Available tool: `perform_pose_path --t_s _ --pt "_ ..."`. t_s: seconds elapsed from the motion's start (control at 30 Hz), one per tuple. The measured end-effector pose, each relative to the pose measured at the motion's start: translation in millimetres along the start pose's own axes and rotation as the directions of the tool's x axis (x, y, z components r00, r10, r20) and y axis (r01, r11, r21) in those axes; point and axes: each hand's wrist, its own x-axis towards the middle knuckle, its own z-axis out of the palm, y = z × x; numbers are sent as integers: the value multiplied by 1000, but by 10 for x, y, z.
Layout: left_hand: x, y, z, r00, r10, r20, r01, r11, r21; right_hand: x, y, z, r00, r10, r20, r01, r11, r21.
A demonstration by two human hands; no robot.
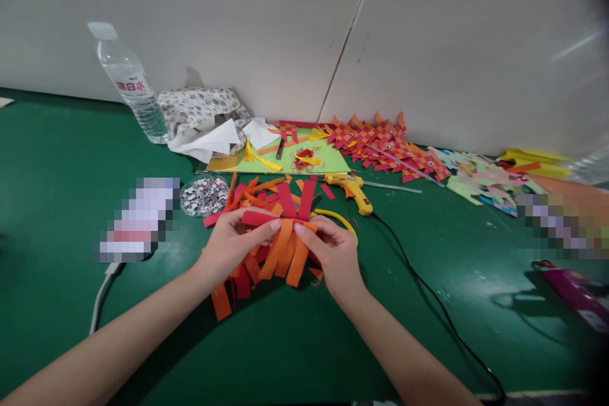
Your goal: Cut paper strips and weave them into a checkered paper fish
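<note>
A loose bundle of red and orange paper strips lies on the green table in front of me. My left hand pinches a red strip lying across the top of the bundle. My right hand pinches the orange strips on the bundle's right side, fingers closed on them. More red and orange strips fan out just behind the hands.
A yellow glue gun with a black cord lies behind the right hand. A dish of googly eyes, a water bottle, a patterned cloth pouch, a green mat and woven paper fish line the wall.
</note>
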Motion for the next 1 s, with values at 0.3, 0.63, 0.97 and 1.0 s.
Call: perform_pose_path --t_s 0.3,0.63,0.97,1.0 --pt "0 -14 -6 999 -43 12 43 999 -2 -12 -4 0 999 -32 11 33 998 -49" --pt "-14 -24 -23 998 66 -19 -61 976 210 -42 12 22 996 -58 65 62 996 -57" --pt "-7 -21 -3 1000 5 -1 -5 987 161 -42 -12 2 999 -33 36 36 995 -96" --pt "-4 -24 0 1000 -12 5 11 990 143 -40 -14 0 999 -37 20 39 994 -98"
